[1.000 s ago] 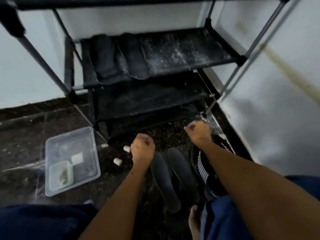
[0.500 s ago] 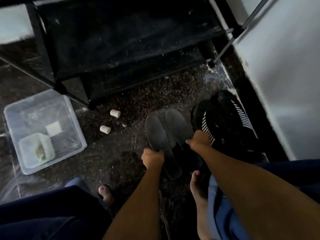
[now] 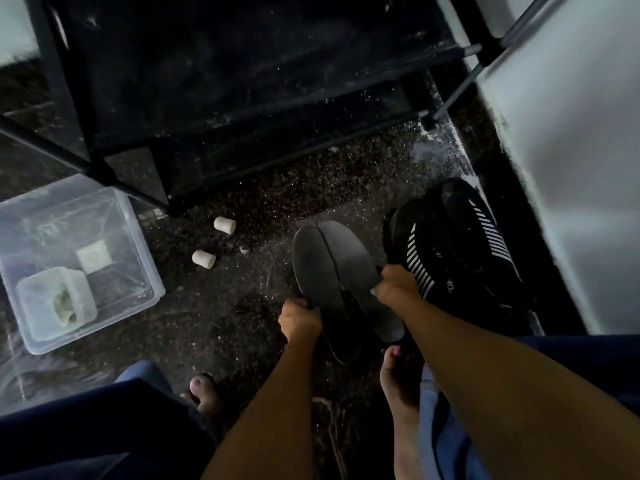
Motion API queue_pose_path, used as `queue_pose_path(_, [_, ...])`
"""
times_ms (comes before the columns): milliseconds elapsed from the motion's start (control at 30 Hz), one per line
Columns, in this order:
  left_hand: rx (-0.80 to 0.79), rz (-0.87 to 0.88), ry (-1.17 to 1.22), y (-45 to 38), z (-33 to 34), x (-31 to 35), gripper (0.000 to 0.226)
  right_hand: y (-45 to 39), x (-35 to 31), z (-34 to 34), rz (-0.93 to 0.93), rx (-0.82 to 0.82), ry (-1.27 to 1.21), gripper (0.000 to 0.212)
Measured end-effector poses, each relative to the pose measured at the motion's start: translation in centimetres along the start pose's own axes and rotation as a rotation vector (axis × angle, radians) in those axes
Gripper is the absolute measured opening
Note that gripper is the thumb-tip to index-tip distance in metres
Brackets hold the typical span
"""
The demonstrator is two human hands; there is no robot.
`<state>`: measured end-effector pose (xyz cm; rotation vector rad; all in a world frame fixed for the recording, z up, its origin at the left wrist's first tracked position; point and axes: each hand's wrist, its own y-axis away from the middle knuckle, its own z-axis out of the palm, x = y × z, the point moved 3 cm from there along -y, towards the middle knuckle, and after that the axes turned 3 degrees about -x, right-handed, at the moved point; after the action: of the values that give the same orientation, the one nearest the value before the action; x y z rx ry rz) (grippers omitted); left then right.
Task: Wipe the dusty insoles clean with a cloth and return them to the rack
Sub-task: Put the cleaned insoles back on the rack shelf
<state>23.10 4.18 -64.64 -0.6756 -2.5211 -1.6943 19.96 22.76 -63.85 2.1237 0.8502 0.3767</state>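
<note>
Two dark grey insoles lie side by side over the speckled floor, toes pointing away from me. My left hand (image 3: pixel 298 320) grips the outer edge of the left insole (image 3: pixel 311 268). My right hand (image 3: pixel 394 285) grips the right edge of the right insole (image 3: pixel 349 258). The black shoe rack (image 3: pixel 221 109) stands ahead, its dusty lower shelves in shadow. No cloth is visible in either hand.
A pair of black sneakers with white stripes (image 3: pixel 450 251) sits right of the insoles, against the white wall (image 3: pixel 571 168). A clear plastic bin (image 3: pixel 69 258) holding a small tub stands at left. Two small white caps (image 3: pixel 214 242) lie on the floor. My bare feet (image 3: pixel 398 386) are below.
My hands came down from the rack to the floor and closed on the two insoles. The view dropped from the upper shelves to the floor.
</note>
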Motion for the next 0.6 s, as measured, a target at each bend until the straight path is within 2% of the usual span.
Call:
queue_pose_path(67, [0.004, 0.032, 0.047, -0.1, -0.5, 0.0, 0.009, 0.4, 0.0, -0.8, -0.023, -0.083, -0.102, 0.036])
queue_pose_path(200, [-0.024, 0.147, 0.125, 1.5, -2.3, 2.2, 0.013, 2.5, -0.1, -3.7, -0.014, -0.35, -0.588, 0.045])
queue_pose_path(233, [-0.032, 0.192, 0.129, 2.4, -2.9, 3.0, 0.012, 3.0, -0.2, -4.8, -0.027, -0.386, -0.645, 0.044])
queue_pose_path(300, [-0.029, 0.307, 0.156, 4.6, -4.4, 5.1, 0.014, 4.0, -0.5, -7.6, -0.073, -0.401, -0.694, 0.039])
queue_pose_path(433, [-0.027, 0.539, 0.237, 9.3, -7.0, 9.0, 0.025, 6.6, -1.3, -13.7, -0.157, -0.39, -0.724, 0.043])
queue_pose_path(600, [-0.006, 0.818, 0.239, 16.3, -10.4, 15.0, 0.013, 11.2, -2.2, -22.9, -0.332, -0.39, -0.719, 0.028])
